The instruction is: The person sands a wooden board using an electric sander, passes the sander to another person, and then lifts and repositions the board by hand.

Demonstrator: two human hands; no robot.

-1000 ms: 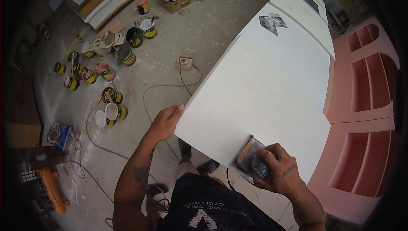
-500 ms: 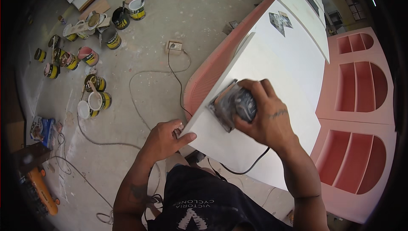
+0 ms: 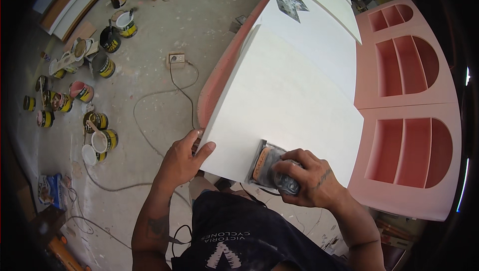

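Note:
A white panel (image 3: 269, 91) lies in front of me, its near corner jutting toward my body. My right hand (image 3: 312, 179) wraps round the dark, dusty body of a corded electric sander (image 3: 272, 166) with an orange patch. The sander's flat pad rests on the panel by its near edge. At the panel's left edge, my left hand (image 3: 183, 157) grips the corner, thumb on top and fingers curled underneath, partly hidden. A black cord runs from the sander toward my body.
Several paint cans (image 3: 103, 141) stand on the floor at left. A power outlet box (image 3: 176, 60) with a grey cable sits beyond the panel's left side. Pink shelf units (image 3: 406, 146) with arched openings stand at right. Sandpaper pieces (image 3: 289, 7) lie on the far white surface.
My right hand has drawn the sander toward me, from the panel's left edge to its near edge. My left hand keeps hold of the corner. The whole view has shifted.

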